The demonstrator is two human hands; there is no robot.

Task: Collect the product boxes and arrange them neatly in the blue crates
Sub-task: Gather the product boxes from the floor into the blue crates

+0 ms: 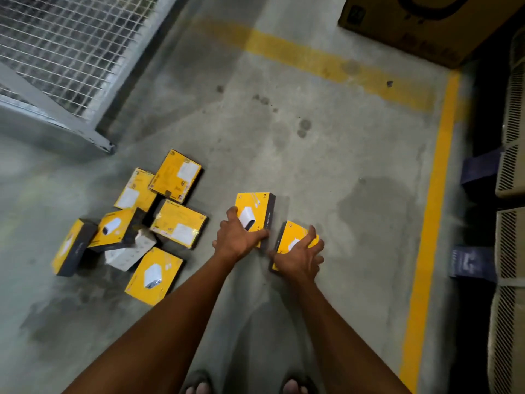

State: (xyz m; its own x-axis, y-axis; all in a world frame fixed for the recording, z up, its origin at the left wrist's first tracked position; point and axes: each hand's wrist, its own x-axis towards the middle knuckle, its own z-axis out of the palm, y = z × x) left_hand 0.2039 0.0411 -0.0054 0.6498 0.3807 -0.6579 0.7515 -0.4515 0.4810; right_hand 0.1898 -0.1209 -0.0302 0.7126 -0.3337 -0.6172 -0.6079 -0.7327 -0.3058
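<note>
While on concrete, each hand grips a flat yellow box.

The left hand covers the near end of one yellow box; the right hand hides most of another. A white box at 9 o'clock is motion-blurred and half buried under yellow boxes. The cardboard carton at 1 o'clock is cut by the top edge, its print unreadable. The feet at 6 o'clock are cropped.
</note>
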